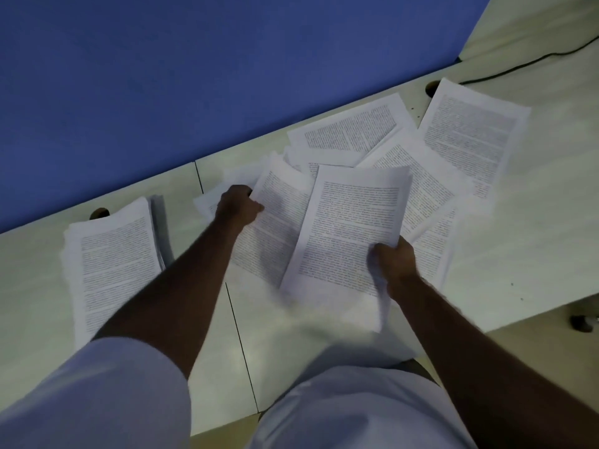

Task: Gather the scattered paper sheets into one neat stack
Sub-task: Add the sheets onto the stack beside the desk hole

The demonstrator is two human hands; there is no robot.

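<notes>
Now the right hand (396, 261) grips a printed bundle (350, 231) by its near edge, while the left hand (238, 206) pinches a sheet (275, 228) at 12 o'clock. Bare desk (551, 241) lies at 3 o'clock; the neat stack (110, 264) sits at 9.

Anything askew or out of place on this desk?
Yes. The loose sheets fan out at clashing angles and overlap, unlike the squared stack at left. The right hand grips a bundle; nothing looks torn.
</notes>
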